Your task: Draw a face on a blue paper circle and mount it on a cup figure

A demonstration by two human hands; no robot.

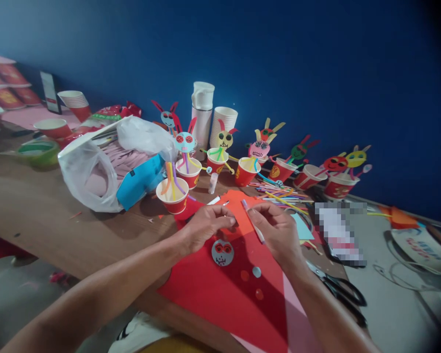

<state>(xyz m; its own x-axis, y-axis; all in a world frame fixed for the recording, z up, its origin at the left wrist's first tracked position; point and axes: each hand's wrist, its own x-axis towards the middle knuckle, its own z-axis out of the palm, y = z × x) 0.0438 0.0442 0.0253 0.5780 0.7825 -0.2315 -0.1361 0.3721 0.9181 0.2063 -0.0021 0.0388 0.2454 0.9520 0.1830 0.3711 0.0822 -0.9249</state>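
Observation:
In my right hand (pixel 277 223) is a slim white marker pen (pixel 257 230) with purplish ends, pinched between thumb and fingers and slanting down to the right. My left hand (pixel 211 225) is closed in a pinch to its left; whatever it holds is too small to make out. Below both hands, a pale round paper face (pixel 222 253) with red eyes and a drawn mouth lies on red paper (pixel 228 299). Small paper discs, an orange one (pixel 244 275) and a light blue one (pixel 256 272), rest beside it. Orange paper (pixel 238 215) lies behind the hands.
Red paper cups (pixel 172 196) with straws and paper faces line the back. A white plastic bag (pixel 88 171) stands left, a bundle of straws (pixel 279 191) behind my right hand. Black scissors (pixel 340 289) and a pixelated object (pixel 341 235) lie right. A white bottle (pixel 202 117) stands behind.

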